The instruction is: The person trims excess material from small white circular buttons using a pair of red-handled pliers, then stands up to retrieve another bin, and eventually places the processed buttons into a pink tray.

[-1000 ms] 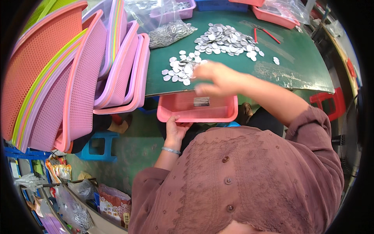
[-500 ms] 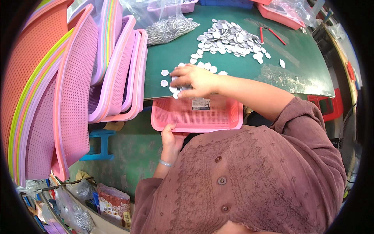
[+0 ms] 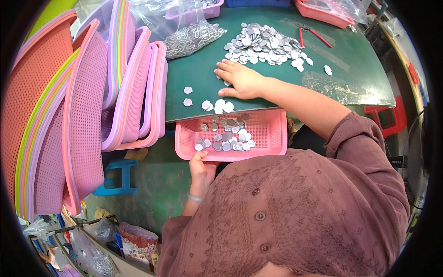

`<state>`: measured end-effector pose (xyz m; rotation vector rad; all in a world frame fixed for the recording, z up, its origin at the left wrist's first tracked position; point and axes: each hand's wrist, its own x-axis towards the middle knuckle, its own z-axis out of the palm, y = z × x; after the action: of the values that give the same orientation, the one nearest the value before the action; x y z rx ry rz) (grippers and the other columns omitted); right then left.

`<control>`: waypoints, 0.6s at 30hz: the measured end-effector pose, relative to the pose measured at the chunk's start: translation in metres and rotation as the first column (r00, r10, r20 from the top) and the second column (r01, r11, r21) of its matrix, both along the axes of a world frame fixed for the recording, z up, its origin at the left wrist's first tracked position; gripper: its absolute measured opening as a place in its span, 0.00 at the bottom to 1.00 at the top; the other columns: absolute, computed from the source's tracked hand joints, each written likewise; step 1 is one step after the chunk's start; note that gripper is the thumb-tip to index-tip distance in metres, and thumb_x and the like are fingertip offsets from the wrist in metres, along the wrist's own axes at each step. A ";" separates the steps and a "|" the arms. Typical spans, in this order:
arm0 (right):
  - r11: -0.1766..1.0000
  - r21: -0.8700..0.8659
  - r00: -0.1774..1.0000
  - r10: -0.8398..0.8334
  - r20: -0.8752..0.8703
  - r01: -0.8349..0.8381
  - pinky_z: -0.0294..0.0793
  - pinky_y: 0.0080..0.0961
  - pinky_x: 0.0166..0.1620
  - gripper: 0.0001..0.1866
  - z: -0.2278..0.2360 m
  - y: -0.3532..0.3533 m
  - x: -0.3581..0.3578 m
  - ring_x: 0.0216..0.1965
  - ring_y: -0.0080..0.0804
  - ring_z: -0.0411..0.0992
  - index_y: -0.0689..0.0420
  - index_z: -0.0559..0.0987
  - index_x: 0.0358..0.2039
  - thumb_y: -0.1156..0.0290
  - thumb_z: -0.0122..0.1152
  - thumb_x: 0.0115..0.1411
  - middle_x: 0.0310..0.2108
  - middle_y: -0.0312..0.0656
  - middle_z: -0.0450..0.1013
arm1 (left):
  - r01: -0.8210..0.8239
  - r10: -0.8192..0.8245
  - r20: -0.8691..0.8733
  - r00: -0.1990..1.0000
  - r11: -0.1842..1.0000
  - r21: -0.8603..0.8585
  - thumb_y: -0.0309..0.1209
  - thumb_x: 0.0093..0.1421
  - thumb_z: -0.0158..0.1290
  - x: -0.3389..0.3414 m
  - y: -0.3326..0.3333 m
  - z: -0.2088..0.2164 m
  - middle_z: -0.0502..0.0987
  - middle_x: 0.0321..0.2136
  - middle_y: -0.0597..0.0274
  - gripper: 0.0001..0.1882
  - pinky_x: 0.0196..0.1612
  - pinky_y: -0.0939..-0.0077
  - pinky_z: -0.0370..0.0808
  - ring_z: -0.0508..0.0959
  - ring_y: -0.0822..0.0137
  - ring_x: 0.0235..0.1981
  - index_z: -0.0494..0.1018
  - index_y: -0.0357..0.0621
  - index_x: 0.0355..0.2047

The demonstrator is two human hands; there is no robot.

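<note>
Pink basket (image 3: pixel 258 131) held under the near edge of the green worktop (image 3: pixel 194 74), long axis left to right, silver discs (image 3: pixel 226 141) inside, left hand (image 3: pixel 201 168) fingers grasping its rim, right hand (image 3: pixel 242 79) spread flat on the worktop, stacked trays (image 3: pixel 83 115) at left.

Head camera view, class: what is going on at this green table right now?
A person is working with small silver discs heaped on the green table. The right hand lies flat on the table beside a few loose discs near its front edge. The left hand holds the near rim of a pink perforated tray just below that edge; some discs already lie in it. Stacked pink and purple trays lean at the left.
</note>
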<state>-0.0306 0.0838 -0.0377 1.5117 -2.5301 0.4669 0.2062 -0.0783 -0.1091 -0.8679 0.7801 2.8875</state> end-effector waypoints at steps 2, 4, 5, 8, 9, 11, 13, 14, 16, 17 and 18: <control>0.998 -0.018 0.997 0.067 0.034 -0.066 0.50 0.37 0.60 0.35 -0.001 0.000 0.011 0.59 0.49 0.51 0.64 0.63 0.52 0.47 0.49 0.54 0.56 0.55 0.55 | -0.021 0.020 0.026 0.999 1.000 0.012 0.25 0.45 0.41 -0.001 -0.002 0.000 0.71 0.39 0.52 0.20 0.48 0.52 0.67 0.71 0.53 0.43 0.64 0.36 0.42; 0.992 -0.055 0.991 0.115 0.068 -0.111 0.51 0.39 0.59 0.34 0.004 0.001 0.025 0.59 0.52 0.51 0.65 0.62 0.52 0.50 0.52 0.54 0.55 0.56 0.56 | -0.025 0.025 0.023 0.999 1.000 0.012 0.24 0.45 0.41 -0.001 -0.001 0.003 0.70 0.40 0.52 0.21 0.49 0.52 0.66 0.71 0.53 0.43 0.63 0.35 0.43; 0.988 -0.071 0.987 0.144 0.066 -0.140 0.51 0.39 0.59 0.34 0.004 0.000 0.031 0.58 0.52 0.52 0.65 0.63 0.52 0.51 0.52 0.53 0.55 0.56 0.56 | -0.020 0.020 0.005 1.000 1.000 0.008 0.24 0.45 0.41 -0.001 0.001 0.007 0.70 0.41 0.52 0.21 0.49 0.52 0.66 0.70 0.53 0.44 0.63 0.35 0.43; 0.964 -0.130 0.966 0.244 0.085 -0.232 0.52 0.40 0.58 0.33 0.002 -0.007 0.051 0.57 0.53 0.53 0.64 0.63 0.51 0.52 0.53 0.53 0.54 0.56 0.57 | -0.002 0.003 -0.037 0.999 1.000 0.014 0.24 0.46 0.41 -0.001 0.003 0.011 0.70 0.42 0.52 0.22 0.50 0.52 0.65 0.70 0.53 0.45 0.63 0.35 0.44; 0.956 -0.117 0.956 0.279 0.095 -0.267 0.53 0.40 0.58 0.32 0.007 -0.008 0.060 0.57 0.52 0.54 0.64 0.64 0.51 0.53 0.54 0.53 0.54 0.55 0.58 | 0.004 -0.004 -0.046 0.999 1.000 0.015 0.24 0.46 0.41 0.000 0.003 0.012 0.70 0.42 0.51 0.22 0.50 0.52 0.65 0.70 0.53 0.45 0.63 0.35 0.44; 0.914 -0.190 0.906 0.389 0.164 -0.358 0.55 0.40 0.57 0.30 0.009 -0.011 0.074 0.56 0.52 0.55 0.63 0.64 0.51 0.55 0.54 0.53 0.53 0.54 0.58 | 0.025 -0.024 -0.059 0.998 0.999 0.022 0.25 0.46 0.40 0.003 0.002 0.010 0.70 0.42 0.51 0.22 0.51 0.52 0.65 0.70 0.53 0.46 0.63 0.34 0.45; 0.857 -0.305 0.818 0.498 0.288 -0.414 0.61 0.38 0.54 0.26 0.011 -0.017 0.078 0.53 0.49 0.60 0.63 0.69 0.46 0.56 0.53 0.54 0.51 0.52 0.62 | 0.040 -0.038 -0.058 0.998 0.999 0.031 0.25 0.46 0.40 0.005 0.001 0.010 0.70 0.43 0.51 0.22 0.51 0.52 0.65 0.70 0.53 0.46 0.62 0.34 0.45; 0.844 -0.318 0.779 0.526 0.341 -0.432 0.62 0.38 0.54 0.25 0.018 -0.022 0.078 0.53 0.49 0.60 0.63 0.68 0.47 0.57 0.53 0.54 0.51 0.53 0.61 | 0.043 -0.041 -0.051 0.998 0.998 0.036 0.25 0.46 0.40 0.006 0.000 0.011 0.69 0.43 0.51 0.23 0.51 0.52 0.65 0.69 0.53 0.46 0.62 0.35 0.45; 0.860 -0.300 0.816 0.496 0.296 -0.414 0.63 0.37 0.53 0.23 0.027 -0.035 0.069 0.53 0.46 0.61 0.62 0.69 0.46 0.58 0.52 0.55 0.51 0.53 0.61 | 0.044 -0.042 -0.058 0.997 0.998 0.042 0.25 0.46 0.40 0.008 -0.001 0.010 0.69 0.43 0.52 0.23 0.51 0.52 0.64 0.69 0.53 0.46 0.62 0.35 0.46; 0.874 -0.318 0.860 0.450 0.241 -0.368 0.62 0.37 0.53 0.24 0.020 -0.046 0.056 0.54 0.48 0.59 0.61 0.69 0.47 0.58 0.53 0.55 0.53 0.52 0.60 | 0.041 -0.038 -0.070 0.997 0.998 0.041 0.25 0.46 0.40 0.009 -0.002 0.006 0.69 0.43 0.53 0.23 0.51 0.52 0.64 0.69 0.54 0.46 0.62 0.35 0.46; 0.903 -0.288 0.905 0.381 0.192 -0.319 0.60 0.38 0.55 0.25 0.017 -0.056 0.044 0.55 0.48 0.58 0.60 0.68 0.48 0.57 0.53 0.54 0.54 0.52 0.59 | 0.038 -0.035 -0.079 0.996 0.999 0.039 0.25 0.46 0.40 0.009 -0.002 0.003 0.69 0.43 0.53 0.23 0.52 0.53 0.64 0.69 0.54 0.46 0.62 0.35 0.46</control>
<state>0.0135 0.0276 -0.0205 1.9141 -2.2403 1.0431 0.2148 -0.0804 -0.1061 -0.7329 0.7329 2.9103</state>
